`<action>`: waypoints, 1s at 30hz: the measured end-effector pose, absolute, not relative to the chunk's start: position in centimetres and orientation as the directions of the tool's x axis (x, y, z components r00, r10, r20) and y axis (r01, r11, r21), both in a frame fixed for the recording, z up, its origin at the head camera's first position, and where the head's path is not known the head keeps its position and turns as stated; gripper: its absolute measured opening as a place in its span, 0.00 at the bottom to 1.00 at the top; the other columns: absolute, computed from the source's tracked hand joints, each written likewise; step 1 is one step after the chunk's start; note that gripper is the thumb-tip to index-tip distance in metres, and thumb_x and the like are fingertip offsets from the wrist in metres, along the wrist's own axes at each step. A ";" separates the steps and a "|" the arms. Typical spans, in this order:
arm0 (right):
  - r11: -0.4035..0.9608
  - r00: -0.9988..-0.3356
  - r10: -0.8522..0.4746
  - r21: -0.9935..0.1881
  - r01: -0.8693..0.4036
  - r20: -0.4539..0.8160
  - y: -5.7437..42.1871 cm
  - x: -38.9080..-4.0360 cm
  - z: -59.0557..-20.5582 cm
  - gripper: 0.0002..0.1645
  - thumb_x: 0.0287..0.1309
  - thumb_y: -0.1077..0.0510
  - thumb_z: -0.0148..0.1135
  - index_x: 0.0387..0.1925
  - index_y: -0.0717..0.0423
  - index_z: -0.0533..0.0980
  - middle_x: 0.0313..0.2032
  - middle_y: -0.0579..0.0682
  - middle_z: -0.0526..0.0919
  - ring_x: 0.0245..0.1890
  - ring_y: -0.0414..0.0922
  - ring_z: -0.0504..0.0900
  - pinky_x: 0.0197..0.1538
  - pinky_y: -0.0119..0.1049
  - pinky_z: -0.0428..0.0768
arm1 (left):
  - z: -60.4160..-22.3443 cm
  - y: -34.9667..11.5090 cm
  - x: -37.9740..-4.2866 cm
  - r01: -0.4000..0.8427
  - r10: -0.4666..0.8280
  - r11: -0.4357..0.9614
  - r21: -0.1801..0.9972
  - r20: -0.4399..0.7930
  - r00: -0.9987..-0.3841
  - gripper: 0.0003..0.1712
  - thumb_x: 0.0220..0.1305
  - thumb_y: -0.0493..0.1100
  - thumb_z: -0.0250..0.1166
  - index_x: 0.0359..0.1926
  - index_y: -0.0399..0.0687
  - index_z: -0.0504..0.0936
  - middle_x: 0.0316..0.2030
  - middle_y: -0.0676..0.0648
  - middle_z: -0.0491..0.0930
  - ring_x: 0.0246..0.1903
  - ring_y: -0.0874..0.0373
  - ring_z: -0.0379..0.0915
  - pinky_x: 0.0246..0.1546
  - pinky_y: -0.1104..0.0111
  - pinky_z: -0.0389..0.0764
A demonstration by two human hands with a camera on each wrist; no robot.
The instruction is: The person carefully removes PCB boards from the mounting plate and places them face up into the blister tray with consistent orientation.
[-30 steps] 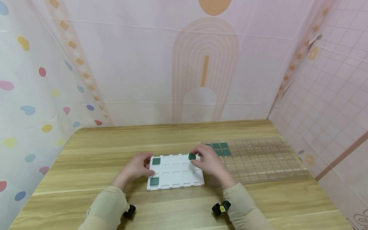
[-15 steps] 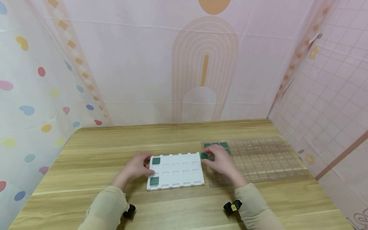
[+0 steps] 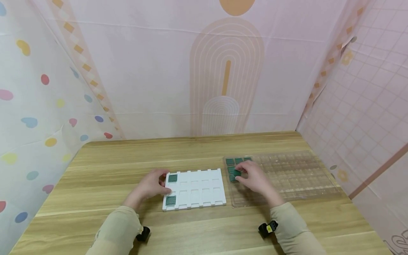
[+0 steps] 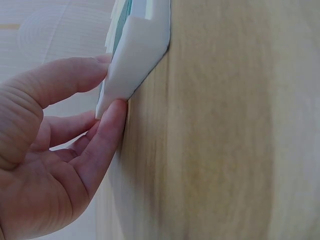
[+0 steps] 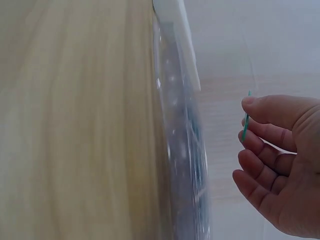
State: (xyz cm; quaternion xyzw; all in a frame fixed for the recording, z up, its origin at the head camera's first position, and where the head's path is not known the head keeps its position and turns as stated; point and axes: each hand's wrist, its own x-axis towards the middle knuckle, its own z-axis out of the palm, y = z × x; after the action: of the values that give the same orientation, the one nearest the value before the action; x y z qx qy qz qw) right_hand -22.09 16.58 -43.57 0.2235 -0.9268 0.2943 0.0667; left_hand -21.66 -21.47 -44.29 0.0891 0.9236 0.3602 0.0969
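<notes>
My left hand (image 3: 150,184) grips the left end of a white slotted tray (image 3: 203,187); the left wrist view shows the thumb on the tray's top edge (image 4: 131,55) and a finger against its underside. Two square green circuit boards (image 3: 170,200) lie in the tray's leftmost column, one at the back and one in front. Over a clear plastic tray (image 3: 287,170), my right hand (image 3: 255,180) pinches another thin green circuit board (image 5: 246,120) between thumb and fingers. In the right wrist view that board is edge-on and apart from the clear tray.
Several green boards (image 3: 230,161) sit in the clear tray's left columns, partly hidden by my right hand. The wooden table (image 3: 191,230) carries both trays, the white one left of the clear one. Patterned cloth (image 3: 153,71) hangs behind and on both sides.
My right hand has moved right, from above the white tray's back right corner to above the clear tray, with the circuit board still pinched. My left hand and the white tray have stayed put.
</notes>
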 end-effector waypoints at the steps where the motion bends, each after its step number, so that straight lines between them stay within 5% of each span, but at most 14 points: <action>1: 0.730 -0.892 -0.374 -0.512 -0.452 0.254 16.7 -22.1 -43.6 0.14 0.55 0.62 0.72 0.44 0.60 0.81 0.41 0.51 0.80 0.40 0.48 0.78 0.45 0.44 0.77 | -44.3 -21.5 -21.7 0.097 0.236 0.725 0.682 -0.113 -0.965 0.41 0.46 0.35 0.79 0.62 0.30 0.72 0.46 0.40 0.73 0.37 0.52 0.69 0.38 0.62 0.72; 30: 0.830 -0.899 -0.403 -0.347 -0.438 0.169 18.6 -22.7 -43.5 0.14 0.54 0.63 0.72 0.43 0.59 0.81 0.42 0.53 0.81 0.45 0.53 0.78 0.52 0.50 0.76 | -44.2 -21.5 -21.7 0.123 0.254 0.721 0.682 -0.095 -0.962 0.40 0.44 0.34 0.78 0.60 0.28 0.72 0.46 0.41 0.74 0.36 0.53 0.70 0.37 0.63 0.73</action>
State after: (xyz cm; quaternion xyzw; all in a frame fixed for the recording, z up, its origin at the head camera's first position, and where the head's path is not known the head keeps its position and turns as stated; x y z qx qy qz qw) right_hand -22.65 18.62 -43.54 0.2201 -0.9554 0.1919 0.0444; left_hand -21.70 -21.48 -44.24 0.1021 0.9231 0.3593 0.0914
